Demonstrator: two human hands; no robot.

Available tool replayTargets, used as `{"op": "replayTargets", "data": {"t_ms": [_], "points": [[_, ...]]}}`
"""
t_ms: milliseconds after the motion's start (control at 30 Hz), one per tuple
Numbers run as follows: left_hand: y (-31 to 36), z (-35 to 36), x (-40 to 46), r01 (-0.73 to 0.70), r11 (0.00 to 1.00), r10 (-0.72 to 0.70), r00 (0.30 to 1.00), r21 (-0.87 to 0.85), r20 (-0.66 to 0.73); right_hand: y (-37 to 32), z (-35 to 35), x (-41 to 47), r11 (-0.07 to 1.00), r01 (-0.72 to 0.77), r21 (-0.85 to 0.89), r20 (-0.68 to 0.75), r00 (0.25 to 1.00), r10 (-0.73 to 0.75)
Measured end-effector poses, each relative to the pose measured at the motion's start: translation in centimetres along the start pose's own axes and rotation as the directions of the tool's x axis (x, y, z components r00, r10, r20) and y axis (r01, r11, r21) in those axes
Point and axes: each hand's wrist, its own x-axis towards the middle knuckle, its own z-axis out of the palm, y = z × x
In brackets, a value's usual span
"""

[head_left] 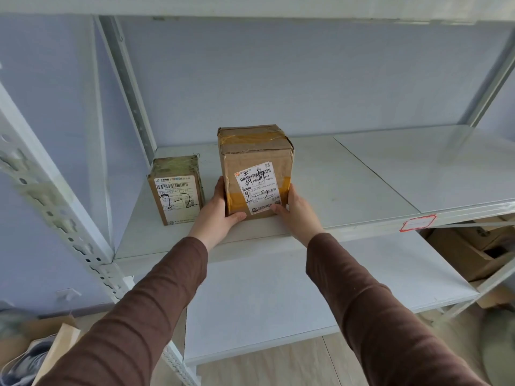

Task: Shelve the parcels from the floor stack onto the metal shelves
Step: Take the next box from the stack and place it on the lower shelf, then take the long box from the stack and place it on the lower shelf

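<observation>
Parcel (255, 168): upright on metal shelf (362, 185), clasped between left hand (220, 210) and right hand (295, 208), thumbs on its front; smaller parcel (177, 190) just beside, leftward.

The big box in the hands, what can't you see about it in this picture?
- Big box, head view: its back and underside face away; the left hand and right hand hide its lower side edges.
- Its label: printed lines too small to read.
- Small box beside it: fine print blurred.
- Floor stack: lower left edge cuts off cardboard.
</observation>
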Motion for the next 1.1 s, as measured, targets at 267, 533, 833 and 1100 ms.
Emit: {"op": "replayTargets", "data": {"t_ms": [267, 533, 833, 1100], "points": [[0.2, -0.1, 0.9, 0.020, 1.000, -0.020, 1.000, 0.019, 0.004, -0.2, 0.2, 1.3, 0.999, -0.030, -0.044, 0.015, 0.999, 0.030], [-0.2, 0.3, 0.2, 0.060, 0.998, -0.060, 0.998, 0.032, -0.012, 0.1, 0.3, 0.9, 0.995, -0.045, -0.088, 0.017, 0.999, 0.047], [0.2, 0.5, -4.0, -0.166, 0.969, 0.194, 0.970, 0.185, -0.148, 0.1, -0.2, -4.4, 0.975, -0.104, -0.199, -0.195, 0.979, 0.064], [2.3, 3.3, -7.8, -0.462, 0.753, 0.494, 0.868, 0.469, 0.062, -0.3, -1.4, -14.9, 0.886, -0.270, -0.377, -0.398, 0.911, 0.108]]}}
